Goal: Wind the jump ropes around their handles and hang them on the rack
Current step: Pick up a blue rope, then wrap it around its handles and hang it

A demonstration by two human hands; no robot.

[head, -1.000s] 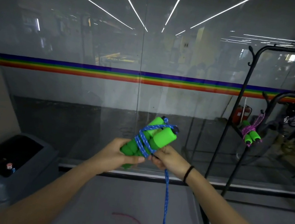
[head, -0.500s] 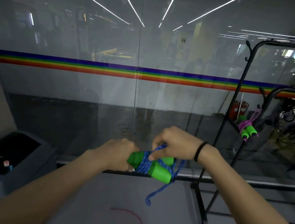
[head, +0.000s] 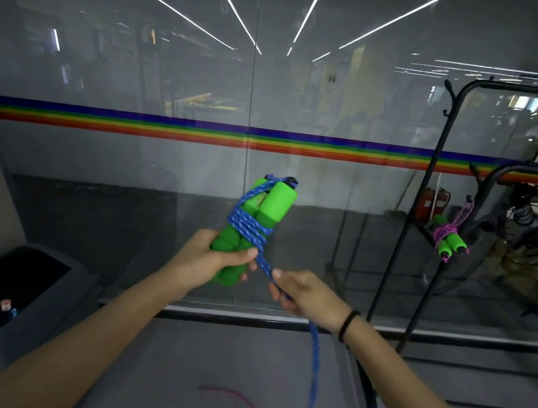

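Observation:
My left hand (head: 209, 261) grips the lower ends of two green foam handles (head: 269, 204), held together and pointing up and away. A blue rope (head: 250, 227) is wound several times around their middle. My right hand (head: 308, 296) pinches the free length of the blue rope just right of the handles; the rest hangs down to the floor (head: 313, 383). A black rack (head: 440, 152) stands to the right, and a wound rope with green handles and pink cord (head: 447, 237) hangs on it.
A glass wall with a rainbow stripe (head: 201, 132) stands straight ahead. A grey bin (head: 5, 298) sits at the lower left. A red rope (head: 242, 407) lies on the floor below my hands. The rack's black base bar (head: 367, 401) runs along the floor near my right arm.
The handles went from tilted up to lying level and low, and now point up again. My right hand came off the top of the bundle and now pulls the rope out to the lower right.

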